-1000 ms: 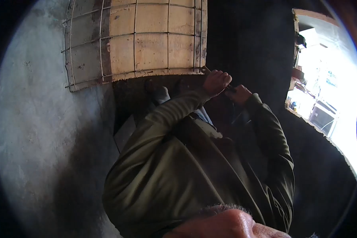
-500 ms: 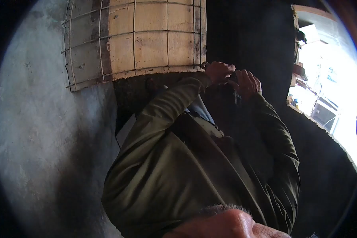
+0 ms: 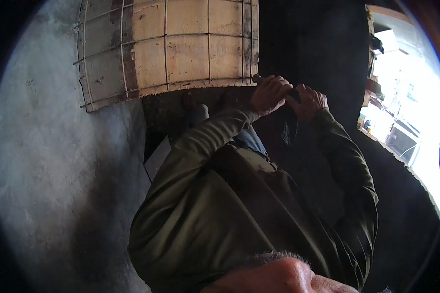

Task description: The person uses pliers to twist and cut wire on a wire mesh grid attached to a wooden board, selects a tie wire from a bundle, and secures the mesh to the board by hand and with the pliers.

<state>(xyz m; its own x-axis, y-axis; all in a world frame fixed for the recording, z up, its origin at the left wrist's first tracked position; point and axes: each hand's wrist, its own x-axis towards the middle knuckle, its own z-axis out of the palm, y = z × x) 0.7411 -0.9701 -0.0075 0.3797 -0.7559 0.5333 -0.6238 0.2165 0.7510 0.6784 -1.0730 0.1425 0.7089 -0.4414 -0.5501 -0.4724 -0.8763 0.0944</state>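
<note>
My left hand (image 3: 270, 95) is closed around a dark rod-like tool (image 3: 256, 78), whose tip shows at the lower right corner of a wooden board (image 3: 188, 58). Crossed metal bars (image 3: 166, 49) form a grid over the board. Just right of it, my right hand (image 3: 310, 102) is closed, its thumb and fingers curled around something dark that I cannot make out. Below the hands hang thin, shiny strands (image 3: 286, 134), blurred against the dark; what they hang from is unclear.
A rough grey concrete surface (image 3: 44, 146) fills the left side. On the right, a bright opening (image 3: 401, 107) with a ragged edge shows cluttered objects beyond. My legs and a foot (image 3: 188, 101) are partly visible below the board, and a pale panel (image 3: 159, 158) stands beside them.
My right hand has risen and moved right, after its fingers opened partly and then curled. My left hand has turned slightly at the board's corner. The view has shifted a little.
</note>
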